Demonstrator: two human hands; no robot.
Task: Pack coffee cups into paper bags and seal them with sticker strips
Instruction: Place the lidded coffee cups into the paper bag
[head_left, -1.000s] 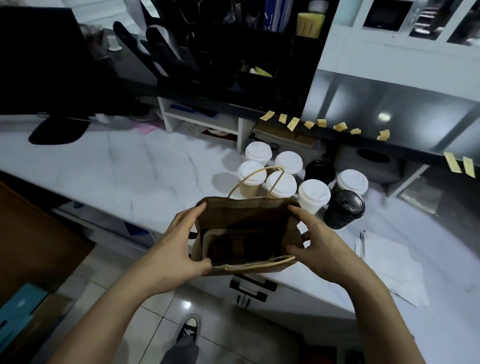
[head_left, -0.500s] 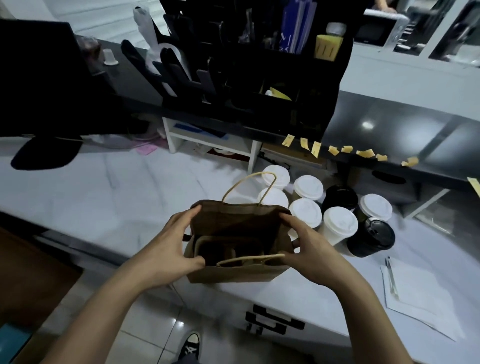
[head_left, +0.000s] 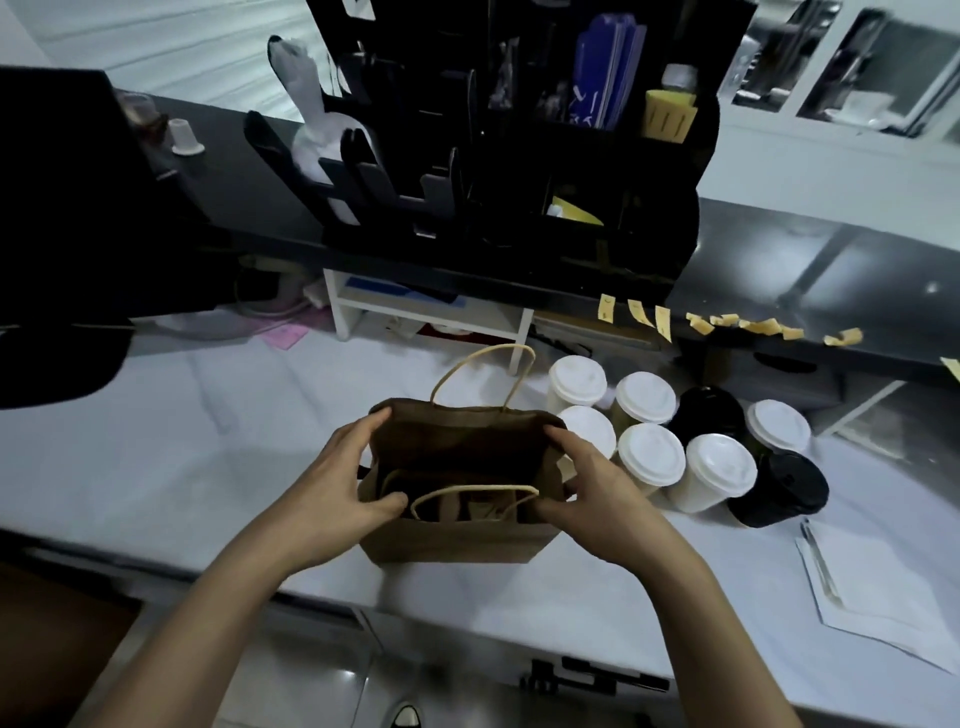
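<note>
On the near edge of the marble counter (head_left: 156, 467), the left hand (head_left: 332, 483) and right hand (head_left: 597, 488) each grip 1 side of the open brown paper bag (head_left: 457, 540), which could tip off if released, with the coffee cups (head_left: 649, 452) just right.

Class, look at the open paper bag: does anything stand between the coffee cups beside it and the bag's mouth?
Nothing visible blocks the path. The paper bag stands open on the counter, the left hand and right hand holding its sides, and the nearest white-lidded cup stands just right of it.
</note>
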